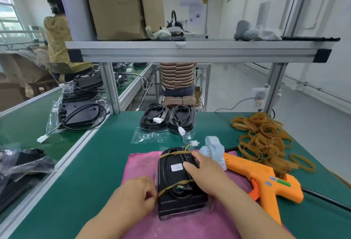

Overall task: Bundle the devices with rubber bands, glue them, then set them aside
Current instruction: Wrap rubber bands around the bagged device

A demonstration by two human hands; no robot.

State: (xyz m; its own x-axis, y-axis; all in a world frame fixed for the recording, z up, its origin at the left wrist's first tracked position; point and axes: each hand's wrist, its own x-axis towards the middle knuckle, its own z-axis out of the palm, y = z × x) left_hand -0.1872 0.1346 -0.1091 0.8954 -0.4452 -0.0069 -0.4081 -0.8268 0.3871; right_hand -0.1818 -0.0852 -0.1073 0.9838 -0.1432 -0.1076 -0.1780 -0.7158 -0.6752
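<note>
A black device (176,183) with a white label lies on a pink cloth (140,164) near the front of the green table. Two tan rubber bands cross it, one near its far end and one (171,186) near its near end. My left hand (136,195) pinches the near band at the device's left edge. My right hand (206,172) rests over the device's right side with fingers curved on it. An orange glue gun (266,180) lies just right of the cloth. A heap of loose rubber bands (264,140) sits further right.
Two more black devices (167,119) with coiled cables stand at the table's back, with an empty clear bag (150,136) in front. A pale blue roll (213,147) lies beside the gun. Bagged devices (79,113) fill the left conveyor. An aluminium shelf (190,50) spans overhead.
</note>
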